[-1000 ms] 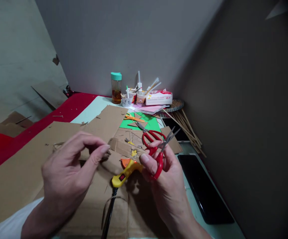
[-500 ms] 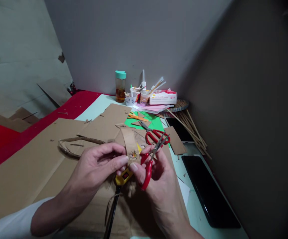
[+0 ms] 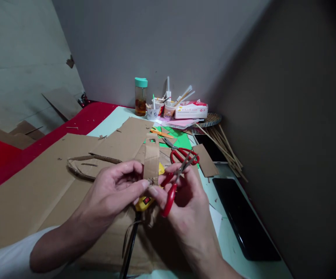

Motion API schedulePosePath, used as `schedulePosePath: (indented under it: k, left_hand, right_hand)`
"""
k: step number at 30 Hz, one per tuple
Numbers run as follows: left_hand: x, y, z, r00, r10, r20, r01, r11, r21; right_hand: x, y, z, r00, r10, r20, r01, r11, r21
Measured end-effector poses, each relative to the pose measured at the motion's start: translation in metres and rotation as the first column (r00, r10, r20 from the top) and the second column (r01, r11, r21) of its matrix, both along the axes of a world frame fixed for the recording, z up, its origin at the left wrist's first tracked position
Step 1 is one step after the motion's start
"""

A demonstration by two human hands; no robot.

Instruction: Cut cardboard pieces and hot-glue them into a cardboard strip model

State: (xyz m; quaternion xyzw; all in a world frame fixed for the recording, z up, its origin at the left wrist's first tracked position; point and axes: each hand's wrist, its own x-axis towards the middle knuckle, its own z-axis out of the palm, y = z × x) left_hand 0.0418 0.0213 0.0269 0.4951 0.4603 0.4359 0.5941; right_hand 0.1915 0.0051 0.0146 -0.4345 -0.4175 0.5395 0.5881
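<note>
Between my hands a narrow cardboard strip (image 3: 152, 159) stands upright, with a small cut hole near its top and a torn spot near its lower end. My left hand (image 3: 112, 193) pinches that lower end between thumb and fingers. My right hand (image 3: 186, 205) grips the strip's lower right edge with its thumb tip and also carries red-handled scissors (image 3: 170, 199), their blades pointing up and away. Below the strip, partly hidden by my fingers, lies a yellow tool (image 3: 142, 204) with a red switch and a black cord.
Large cardboard sheets (image 3: 45, 170) cover the table, with a cardboard loop (image 3: 79, 176) on them. Farther back lie a second pair of red scissors (image 3: 182, 155) and orange scissors (image 3: 162, 133). A bottle (image 3: 140, 99), paper cups (image 3: 152, 113), wooden sticks (image 3: 228, 153) and a black slab (image 3: 245, 221) surround the work.
The strip has turned more upright, and its top hole now shows. The torn spot at its lower end is now more covered by my thumbs. Both hands keep their grip.
</note>
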Motion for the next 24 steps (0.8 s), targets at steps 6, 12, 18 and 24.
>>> schedulePosePath:
  k: [6,12,18,24]
  left_hand:
    - [-0.003,0.001,-0.007,0.97,-0.148,-0.194,0.176,0.976,0.131]
    - [-0.001,-0.001,-0.009,0.971,-0.215,-0.102,0.217,0.976,0.014]
    - [0.002,-0.006,-0.007,0.988,-0.148,0.031,0.15,0.986,-0.07]
    - [0.004,-0.006,0.001,0.994,-0.083,0.069,0.089,0.992,-0.09]
  right_hand:
    - [0.01,0.003,0.006,0.991,0.03,-0.131,-0.033,0.999,-0.02]
    - [0.007,0.004,-0.002,0.965,0.055,-0.255,-0.05,0.998,0.027]
    - [0.009,0.006,-0.001,0.966,-0.033,-0.256,0.045,0.998,0.044]
    - [0.017,0.007,-0.001,0.982,-0.046,-0.185,0.061,0.995,0.078]
